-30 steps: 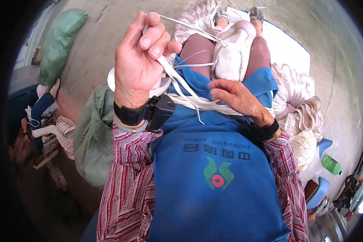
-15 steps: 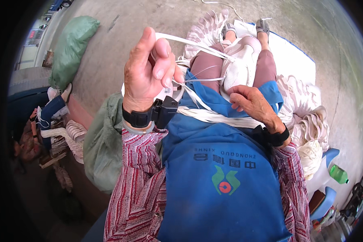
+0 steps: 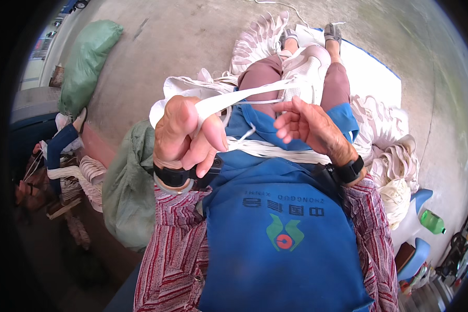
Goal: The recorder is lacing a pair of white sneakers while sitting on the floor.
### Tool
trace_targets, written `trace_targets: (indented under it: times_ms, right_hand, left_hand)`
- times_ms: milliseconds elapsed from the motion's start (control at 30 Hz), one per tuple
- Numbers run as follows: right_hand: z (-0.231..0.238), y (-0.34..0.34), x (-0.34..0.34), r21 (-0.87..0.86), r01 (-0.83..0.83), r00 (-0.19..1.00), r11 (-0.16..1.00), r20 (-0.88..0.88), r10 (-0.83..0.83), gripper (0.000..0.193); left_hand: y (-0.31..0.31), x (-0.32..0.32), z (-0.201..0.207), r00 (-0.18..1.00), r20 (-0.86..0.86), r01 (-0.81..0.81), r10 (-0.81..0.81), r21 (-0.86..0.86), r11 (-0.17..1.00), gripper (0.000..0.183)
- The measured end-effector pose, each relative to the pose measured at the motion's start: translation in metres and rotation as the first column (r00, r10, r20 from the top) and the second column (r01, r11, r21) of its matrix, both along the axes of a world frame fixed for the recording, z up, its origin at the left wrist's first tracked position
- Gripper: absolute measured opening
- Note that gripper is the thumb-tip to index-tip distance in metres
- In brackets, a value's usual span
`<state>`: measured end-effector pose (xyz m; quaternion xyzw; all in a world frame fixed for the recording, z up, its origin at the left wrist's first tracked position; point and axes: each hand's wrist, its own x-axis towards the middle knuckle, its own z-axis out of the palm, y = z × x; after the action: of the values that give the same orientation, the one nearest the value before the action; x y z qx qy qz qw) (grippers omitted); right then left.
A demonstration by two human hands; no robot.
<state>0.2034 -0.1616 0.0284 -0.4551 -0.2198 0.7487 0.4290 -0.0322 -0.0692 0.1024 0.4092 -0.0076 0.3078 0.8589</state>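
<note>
My left hand (image 3: 184,138) is closed around a flat white strap (image 3: 244,96), pinching it between thumb and fingers so the band runs taut from the fist across toward my knees. My right hand (image 3: 309,127) sits just beside it with fingers loosely curled and spread, half open; thin white threads pass near the fingertips, but I cannot tell whether it grips any. The strap looks like soft woven webbing, ribbon-flat and matte, and more of it lies in layered bands across my lap over the blue apron (image 3: 281,234). Each wrist carries a dark band above striped red sleeves. Further out, a bundle of white strap pieces (image 3: 392,166) heaps at my right, a green sack (image 3: 130,187) rests at my left, another green sack (image 3: 86,62) lies on the concrete floor (image 3: 182,41), and a green bottle (image 3: 431,222) sits near the right edge.
</note>
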Motion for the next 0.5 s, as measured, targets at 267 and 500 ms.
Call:
trace_targets:
  times_ms: [267,500]
  right_hand:
    - [0.014,0.001,-0.015,0.136,-0.164,0.931,0.977,0.349,0.108,0.039]
    - [0.013,0.014,-0.014,0.556,-0.284,0.335,0.781,0.821,-0.463,0.040]
  left_hand:
    - [0.003,-0.013,-0.005,0.981,-0.087,-0.157,0.174,0.175,0.972,0.054]
    - [0.022,-0.057,0.019,0.945,0.007,-0.325,0.326,0.098,0.941,0.042]
